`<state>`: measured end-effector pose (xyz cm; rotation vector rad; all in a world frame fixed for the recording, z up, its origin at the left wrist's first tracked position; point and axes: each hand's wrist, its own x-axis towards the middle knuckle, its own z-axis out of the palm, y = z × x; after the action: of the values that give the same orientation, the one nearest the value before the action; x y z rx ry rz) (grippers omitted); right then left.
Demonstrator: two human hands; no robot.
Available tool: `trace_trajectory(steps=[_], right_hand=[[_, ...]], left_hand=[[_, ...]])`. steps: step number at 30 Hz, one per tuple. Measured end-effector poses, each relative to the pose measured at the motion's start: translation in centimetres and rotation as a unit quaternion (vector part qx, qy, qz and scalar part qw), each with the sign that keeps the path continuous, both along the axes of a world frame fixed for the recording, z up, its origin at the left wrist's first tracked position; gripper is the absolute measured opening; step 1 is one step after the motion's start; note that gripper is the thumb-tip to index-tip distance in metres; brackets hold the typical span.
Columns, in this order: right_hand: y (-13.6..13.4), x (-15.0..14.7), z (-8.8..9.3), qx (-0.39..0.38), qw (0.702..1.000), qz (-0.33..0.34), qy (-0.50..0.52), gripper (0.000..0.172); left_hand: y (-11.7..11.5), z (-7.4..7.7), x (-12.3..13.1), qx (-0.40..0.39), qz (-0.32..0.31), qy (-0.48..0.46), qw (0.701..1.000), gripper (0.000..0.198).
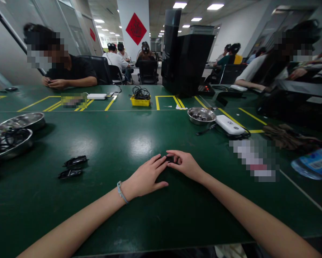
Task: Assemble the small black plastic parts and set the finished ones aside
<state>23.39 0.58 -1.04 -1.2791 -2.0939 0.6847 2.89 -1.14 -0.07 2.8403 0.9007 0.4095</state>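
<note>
On the green table (pixel 109 218), my left hand (pixel 145 178) lies palm down with its fingers stretched out, their tips reaching a small black part (pixel 172 159). My right hand (pixel 188 166) curls thumb and fingers around that same part, which is mostly hidden, so its kind does not show. To the left, two glossy black pieces (pixel 75 161) lie side by side. At the far left stands a metal bowl (pixel 26 145) holding black cables, with another metal bowl (pixel 39 122) behind it. A smaller steel bowl (pixel 201 121) with dark round pieces sits beyond my right hand.
A white power bank (pixel 230 126) with a cable lies right of the small bowl. Farther right are a water bottle (pixel 315 163) and a brown cloth (pixel 290 138). A yellow tray (pixel 141 102) of cables stands at the back. Other people sit across the table.
</note>
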Motion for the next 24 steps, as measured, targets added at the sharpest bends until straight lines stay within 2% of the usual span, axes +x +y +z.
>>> trace_trajectory(steps=[4,9,13,18,24], right_hand=[[0.1,0.1,0.1,-0.001,1.000,0.022,-0.002,0.037],[-0.2,-0.3,0.0,-0.003,1.000,0.021,0.019,0.037],[-0.4,-1.0,-0.1,-0.022,0.999,0.004,0.043,0.041],[-0.5,-1.4,0.0,-0.041,0.998,0.005,0.047,0.038],[-0.3,-1.3,0.1,-0.063,0.996,0.017,0.067,0.038]], left_hand=[[0.3,-0.6,-0.1,-0.019,0.033,-0.065,0.997,0.032],[0.8,-0.6,-0.6,-0.055,0.086,-0.206,0.973,0.025],[0.9,-0.3,-0.3,-0.093,0.114,-0.295,0.944,0.029],[1.2,-0.5,0.0,-0.127,0.136,-0.322,0.928,0.032],[1.2,-0.4,0.1,-0.126,0.130,-0.313,0.932,0.030]])
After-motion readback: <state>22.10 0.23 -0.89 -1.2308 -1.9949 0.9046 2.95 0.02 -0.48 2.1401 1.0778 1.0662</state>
